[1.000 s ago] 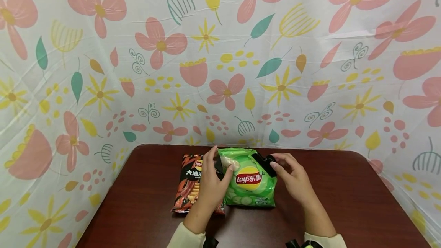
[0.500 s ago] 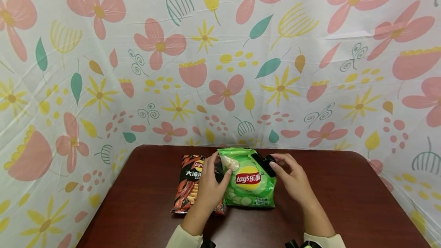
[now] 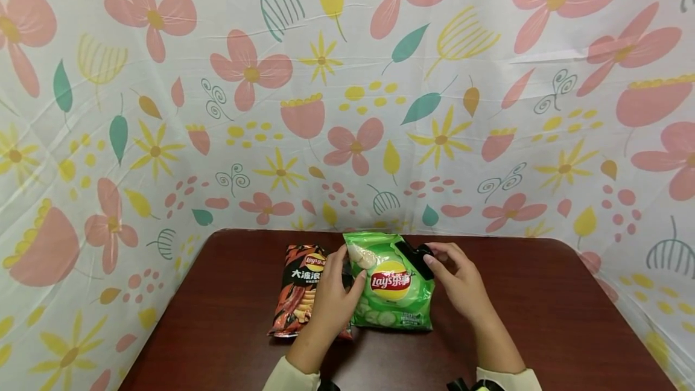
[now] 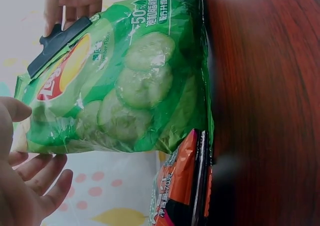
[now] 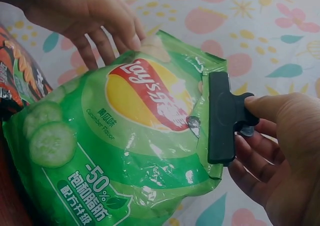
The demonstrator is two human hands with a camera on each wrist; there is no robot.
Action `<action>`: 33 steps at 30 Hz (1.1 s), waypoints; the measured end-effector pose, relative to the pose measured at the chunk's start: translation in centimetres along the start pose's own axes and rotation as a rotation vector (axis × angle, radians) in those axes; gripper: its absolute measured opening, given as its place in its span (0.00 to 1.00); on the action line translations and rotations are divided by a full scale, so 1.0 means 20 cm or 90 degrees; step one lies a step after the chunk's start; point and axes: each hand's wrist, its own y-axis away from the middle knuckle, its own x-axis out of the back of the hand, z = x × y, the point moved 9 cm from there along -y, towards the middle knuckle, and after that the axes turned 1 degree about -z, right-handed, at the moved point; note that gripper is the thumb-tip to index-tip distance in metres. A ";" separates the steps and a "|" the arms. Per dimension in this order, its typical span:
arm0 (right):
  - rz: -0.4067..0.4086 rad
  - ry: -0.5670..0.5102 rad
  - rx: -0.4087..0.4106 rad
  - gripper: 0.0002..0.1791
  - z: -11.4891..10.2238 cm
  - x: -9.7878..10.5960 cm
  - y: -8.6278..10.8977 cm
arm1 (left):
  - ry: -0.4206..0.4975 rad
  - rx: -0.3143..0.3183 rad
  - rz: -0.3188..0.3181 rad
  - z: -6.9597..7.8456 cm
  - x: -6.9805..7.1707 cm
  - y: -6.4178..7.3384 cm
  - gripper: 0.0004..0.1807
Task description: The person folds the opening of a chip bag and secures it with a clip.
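Observation:
A green Lay's cucumber chip bag [image 3: 390, 312] stands upright on the table, leaning slightly. Along its upper right edge a black bag clip [image 5: 222, 121] is clamped over the folded plastic. My right hand [image 3: 461, 285] pinches the clip's handle between thumb and fingers. At the bag's left side my left hand [image 3: 335, 294] holds the edge, its thumb on the front and the other fingers behind. Behind my left hand, an orange and black Lay's chip bag [image 3: 295, 300] lies partly covered by that hand and the green bag.
The dark reddish-brown table [image 3: 217, 318] extends to both sides of the bags. A white curtain [image 3: 347, 186] with printed flowers and leaves hangs directly behind the table's back edge.
My left fingers have drawn slightly lower along the green bag's edge. My right hand stays on the clip, and both bags keep their places.

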 end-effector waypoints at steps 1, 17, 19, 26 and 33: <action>0.000 0.000 -0.003 0.14 0.00 0.00 0.00 | -0.001 0.002 -0.002 0.00 0.00 0.00 0.36; -0.004 0.013 -0.043 0.19 0.02 -0.04 0.00 | -0.004 0.023 -0.033 -0.02 -0.01 0.02 0.40; -0.006 0.025 -0.053 0.20 0.03 -0.04 0.00 | -0.005 0.026 -0.037 -0.03 -0.02 0.02 0.40; -0.023 0.043 -0.085 0.22 0.08 -0.05 0.00 | -0.024 0.030 -0.051 -0.04 -0.03 0.00 0.40; -0.030 0.023 -0.106 0.23 0.11 -0.05 -0.01 | -0.037 0.026 -0.057 -0.04 -0.05 -0.01 0.41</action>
